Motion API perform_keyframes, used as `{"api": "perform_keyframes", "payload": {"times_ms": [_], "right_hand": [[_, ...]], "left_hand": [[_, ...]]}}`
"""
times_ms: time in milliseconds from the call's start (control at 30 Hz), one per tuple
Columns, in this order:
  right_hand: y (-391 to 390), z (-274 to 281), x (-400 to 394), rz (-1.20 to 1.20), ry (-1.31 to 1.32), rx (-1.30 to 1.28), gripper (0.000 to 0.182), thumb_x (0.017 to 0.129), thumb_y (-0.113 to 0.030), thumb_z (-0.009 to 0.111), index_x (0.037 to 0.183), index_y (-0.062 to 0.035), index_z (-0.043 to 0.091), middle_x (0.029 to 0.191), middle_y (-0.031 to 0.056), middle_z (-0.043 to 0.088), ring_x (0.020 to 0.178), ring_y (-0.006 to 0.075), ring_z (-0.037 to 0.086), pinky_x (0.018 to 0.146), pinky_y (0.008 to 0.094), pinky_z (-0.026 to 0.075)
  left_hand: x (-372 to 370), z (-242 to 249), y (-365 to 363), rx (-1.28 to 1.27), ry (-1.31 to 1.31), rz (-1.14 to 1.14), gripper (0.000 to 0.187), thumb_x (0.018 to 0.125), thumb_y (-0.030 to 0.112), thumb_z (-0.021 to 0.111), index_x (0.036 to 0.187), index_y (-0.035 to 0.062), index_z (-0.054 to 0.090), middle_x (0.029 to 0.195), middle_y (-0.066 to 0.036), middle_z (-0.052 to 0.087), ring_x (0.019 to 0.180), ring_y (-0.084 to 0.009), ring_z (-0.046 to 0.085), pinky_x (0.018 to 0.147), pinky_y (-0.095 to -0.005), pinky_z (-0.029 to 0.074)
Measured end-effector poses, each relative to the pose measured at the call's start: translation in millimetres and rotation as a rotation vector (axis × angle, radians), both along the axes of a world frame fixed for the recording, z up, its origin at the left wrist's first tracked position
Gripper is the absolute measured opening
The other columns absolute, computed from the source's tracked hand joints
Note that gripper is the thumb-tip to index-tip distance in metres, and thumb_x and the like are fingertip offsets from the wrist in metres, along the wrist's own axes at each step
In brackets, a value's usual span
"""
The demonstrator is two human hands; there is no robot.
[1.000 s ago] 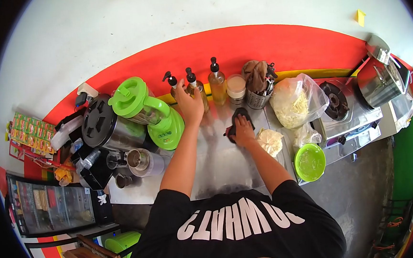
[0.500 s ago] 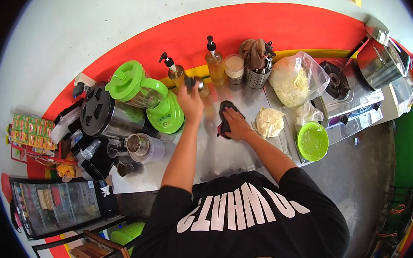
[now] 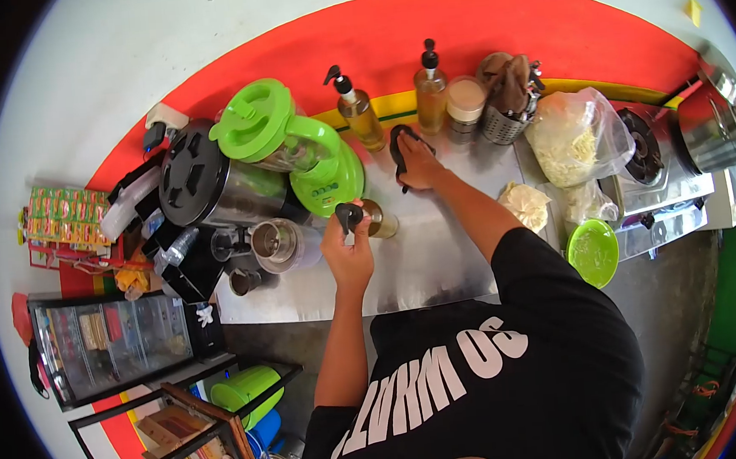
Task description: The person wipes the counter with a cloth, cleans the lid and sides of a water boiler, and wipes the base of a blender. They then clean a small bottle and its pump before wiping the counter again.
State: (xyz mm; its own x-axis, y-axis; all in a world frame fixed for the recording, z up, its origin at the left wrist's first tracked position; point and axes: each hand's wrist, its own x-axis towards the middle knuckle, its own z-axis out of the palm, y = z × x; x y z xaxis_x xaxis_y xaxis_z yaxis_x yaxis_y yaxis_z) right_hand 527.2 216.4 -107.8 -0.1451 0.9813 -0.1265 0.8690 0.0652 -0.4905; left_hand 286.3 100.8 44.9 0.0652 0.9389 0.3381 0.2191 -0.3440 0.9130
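Observation:
My left hand (image 3: 347,256) is closed around a clear bottle with a black top (image 3: 382,222), over the steel counter in front of the green blender (image 3: 328,177). The bottle is tilted and partly hidden by my fingers. Farther back, my right hand (image 3: 421,164) presses a dark cloth (image 3: 400,146) onto the counter, fingers bent over it. Just behind the cloth stand two amber pump bottles, one on the left (image 3: 362,121) and one on the right (image 3: 430,97).
A lidded jar (image 3: 464,108) and a perforated utensil holder (image 3: 506,122) line the wall. To the right are a bag of shredded food (image 3: 571,140), a cream-coloured bundle (image 3: 527,206), a green bowl (image 3: 593,252) and a stove (image 3: 642,146). A steel pot (image 3: 241,183) stands left.
My right hand has slid the cloth toward the back of the counter, near the pump bottles. My left hand has drawn its bottle nearer to me. The view has shifted left.

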Motion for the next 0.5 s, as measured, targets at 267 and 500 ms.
{"api": "perform_keyframes", "payload": {"times_ms": [267, 500], "right_hand": [[57.5, 13.2, -20.4, -0.145, -0.149, -0.068, 0.105, 0.078, -0.023, 0.076, 0.164, 0.0038, 0.022, 0.174, 0.0206, 0.018, 0.159, 0.0345, 0.024, 0.130, 0.0429, 0.023], [-44.8, 8.2, -35.0, -0.085, -0.123, -0.039, 0.104, 0.077, -0.027, 0.079, 0.162, 0.0034, 0.027, 0.170, 0.0206, 0.026, 0.156, 0.0359, 0.030, 0.129, 0.0438, 0.027]], "left_hand": [[2.0, 4.5, 6.0, 0.001, 0.089, -0.074, 0.022, 0.098, 0.012, 0.071, 0.116, 0.0007, 0.066, 0.111, -0.014, 0.073, 0.099, -0.0252, 0.071, 0.091, -0.0347, 0.053], [16.0, -10.5, 20.6, 0.096, -0.087, -0.079, 0.014, 0.092, 0.006, 0.073, 0.100, 0.0034, 0.063, 0.095, -0.010, 0.066, 0.095, -0.0246, 0.062, 0.089, -0.0359, 0.049]]}}
